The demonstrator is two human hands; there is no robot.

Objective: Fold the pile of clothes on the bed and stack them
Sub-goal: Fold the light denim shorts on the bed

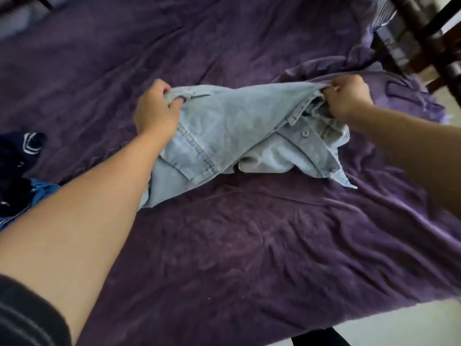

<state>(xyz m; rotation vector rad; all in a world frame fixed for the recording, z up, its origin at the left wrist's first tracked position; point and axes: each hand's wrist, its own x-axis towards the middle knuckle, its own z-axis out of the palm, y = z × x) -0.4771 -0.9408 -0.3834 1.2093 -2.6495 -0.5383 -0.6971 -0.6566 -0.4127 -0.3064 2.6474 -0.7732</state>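
Note:
A light blue denim shirt (232, 126) lies bunched across the middle of the purple bed cover (224, 245), its collar and buttons toward the right. My left hand (156, 111) grips the shirt's left end, fingers curled into the cloth. My right hand (349, 98) pinches the cloth by the collar at the right end, and the fabric is pulled taut between both hands. A pile of dark navy and blue clothes (22, 176) sits at the left edge, partly behind my left forearm.
A purple garment (404, 96) lies flat on the bed behind my right hand. Dark wooden furniture (429, 33) stands at the upper right. The bed's near edge runs along the lower right, with pale floor (411, 325) beyond it.

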